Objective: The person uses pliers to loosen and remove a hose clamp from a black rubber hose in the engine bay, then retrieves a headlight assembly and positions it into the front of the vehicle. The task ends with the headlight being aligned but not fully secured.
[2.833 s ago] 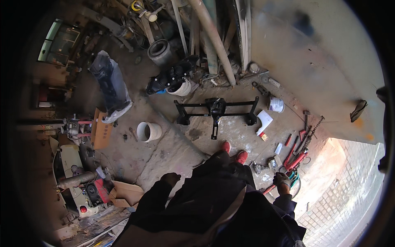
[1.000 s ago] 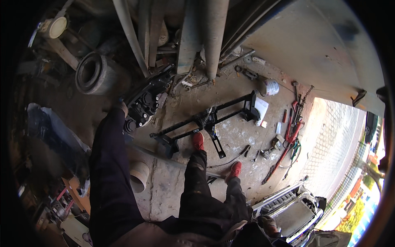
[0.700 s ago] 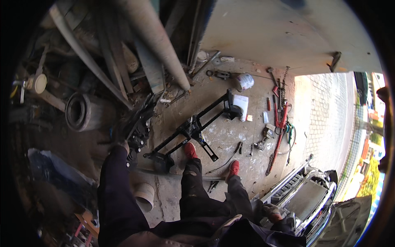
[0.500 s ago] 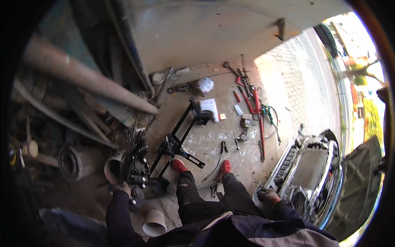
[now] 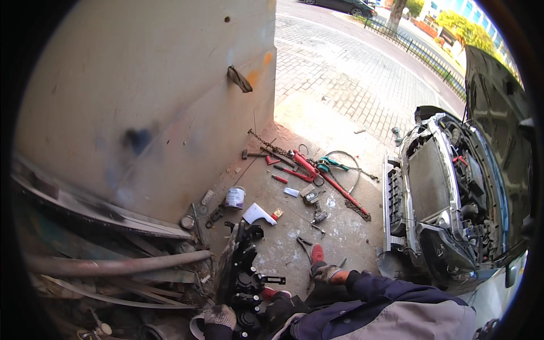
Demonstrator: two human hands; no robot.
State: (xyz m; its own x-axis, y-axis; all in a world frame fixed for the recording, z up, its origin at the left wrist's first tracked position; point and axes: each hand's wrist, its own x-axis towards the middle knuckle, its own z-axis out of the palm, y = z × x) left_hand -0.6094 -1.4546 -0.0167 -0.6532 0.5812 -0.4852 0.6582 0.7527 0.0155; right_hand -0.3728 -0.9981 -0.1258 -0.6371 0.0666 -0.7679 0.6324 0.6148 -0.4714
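My left hand [image 5: 220, 316], in a grey glove, is closed on the lower end of a long black car part [image 5: 241, 272] with several round caps and knobs along it. The part stands tilted in front of my left leg. A slotted black bracket [image 5: 273, 280] sticks out beside it toward my legs. In front of my body, my right hand [image 5: 326, 275], gloved too, hangs with loosely bent fingers above my right leg, near a red shoe [image 5: 317, 253]. Nothing shows in it. Pliers [image 5: 305, 242] lie on the floor just past that shoe.
On the right stands a car with its front stripped, its radiator [image 5: 429, 180] exposed and bonnet [image 5: 494, 141] raised. Ahead lie a red lever tool [image 5: 343, 192], a chain [image 5: 277, 150], a cordless drill [image 5: 318, 211] and a paint can [image 5: 235, 198]. Pipes [image 5: 124, 263] and scrap crowd the left.
My view has swung right toward the car and street. My left hand keeps hold of the black part, now more upright before me. The right hand has come inward from beside the car.
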